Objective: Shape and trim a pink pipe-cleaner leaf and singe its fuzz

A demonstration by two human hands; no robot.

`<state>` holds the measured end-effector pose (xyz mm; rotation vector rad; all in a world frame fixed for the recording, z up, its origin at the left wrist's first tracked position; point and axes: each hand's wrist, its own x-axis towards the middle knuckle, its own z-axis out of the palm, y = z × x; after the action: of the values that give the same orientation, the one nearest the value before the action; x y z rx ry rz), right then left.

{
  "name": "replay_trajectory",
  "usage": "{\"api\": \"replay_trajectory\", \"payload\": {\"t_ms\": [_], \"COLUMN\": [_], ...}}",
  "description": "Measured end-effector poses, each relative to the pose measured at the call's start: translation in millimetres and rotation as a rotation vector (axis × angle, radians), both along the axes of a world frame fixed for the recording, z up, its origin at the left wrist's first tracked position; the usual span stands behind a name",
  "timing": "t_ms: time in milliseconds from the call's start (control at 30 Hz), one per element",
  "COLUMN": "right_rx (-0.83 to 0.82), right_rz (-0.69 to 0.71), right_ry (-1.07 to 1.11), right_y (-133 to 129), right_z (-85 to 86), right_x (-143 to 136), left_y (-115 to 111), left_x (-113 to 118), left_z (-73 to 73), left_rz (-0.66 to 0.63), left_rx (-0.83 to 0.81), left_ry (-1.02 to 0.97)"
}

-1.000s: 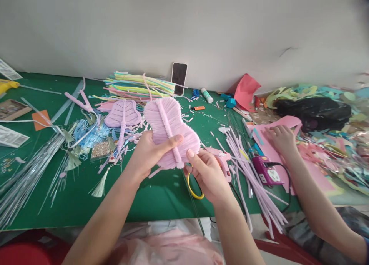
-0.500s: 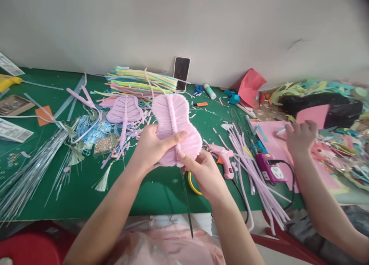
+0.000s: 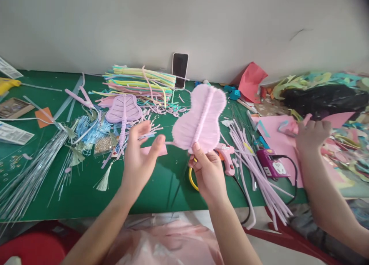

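Note:
A fuzzy lilac pipe-cleaner fan (image 3: 187, 128), with two rounded lobes and a raised ridge down its middle, is held up above the table. The fingers and thumb of my right hand (image 3: 210, 176) pinch its lower end. To the left, my left hand (image 3: 141, 153) hangs in the air with fingers apart and nothing in it. A smaller lilac leaf-shaped fan (image 3: 123, 109) with a wrapped handle lies beyond my left hand. Close by my right hand are yellow-handled scissors (image 3: 192, 179), partly hidden, and a pink glue gun (image 3: 227, 159).
Lilac pipe cleaners (image 3: 259, 172) lie right of the glue gun, by a purple power socket (image 3: 272, 165). A bundle of coloured pipe cleaners (image 3: 141, 82) and a phone (image 3: 180, 69) are at the back. Another person's hand (image 3: 313, 136) works over pink paper at right.
My left hand has let go of the fan and drawn left, its fingers opening. My right hand keeps hold; the fan has moved up and right and now tilts rightward.

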<state>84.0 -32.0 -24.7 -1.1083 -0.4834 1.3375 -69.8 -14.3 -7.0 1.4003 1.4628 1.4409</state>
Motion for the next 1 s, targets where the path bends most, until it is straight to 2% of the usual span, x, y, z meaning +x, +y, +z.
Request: {"api": "replay_trajectory", "payload": {"t_ms": [33, 67, 100, 167, 233, 333, 467, 567, 733, 1000], "right_rx": [0.016, 0.032, 0.046, 0.064, 0.083, 0.122, 0.156, 0.156, 0.114, 0.042], "right_rz": [-0.046, -0.078, -0.096, -0.077, -0.018, 0.051, 0.035, 0.025, 0.103, 0.185], "right_ry": [-0.008, -0.019, -0.028, -0.035, -0.031, 0.012, -0.001, -0.013, 0.088, 0.207], "right_y": [4.0, 7.6, 10.5, 13.3, 12.8, 9.9, 8.4, 9.2, 10.6, 7.9], "right_z": [1.9, 3.8, 5.4, 7.3, 8.0, 9.6, 13.5, 14.1, 13.9, 23.0], "right_x": [0.7, 0.8, 0.3, -3.0, -7.5, -10.5, -5.3, -1.9, -2.6, -3.9], "left_y": [-9.9, -19.4, -27.6, -38.0, -39.5, -33.0, -28.4, -29.7, -30.2, -31.8], "left_x": [0.7, 2.9, 6.6, 17.4, 29.1, 38.7, 36.8, 34.7, 35.2, 35.4], "left_z": [-2.8, -5.3, -7.3, -9.6, -9.6, -6.3, -1.5, -1.6, -3.9, -6.6], "left_rz": [0.092, 0.124, 0.025, -0.328, -0.455, -0.415, -0.366, -0.367, -0.378, -0.403], "left_rx": [0.091, 0.155, 0.078, -0.216, -0.324, -0.337, -0.305, -0.286, -0.264, -0.226], "left_ry": [0.109, 0.166, 0.17, 0.065, -0.142, -0.23, -0.249, -0.278, -0.285, -0.362]}}
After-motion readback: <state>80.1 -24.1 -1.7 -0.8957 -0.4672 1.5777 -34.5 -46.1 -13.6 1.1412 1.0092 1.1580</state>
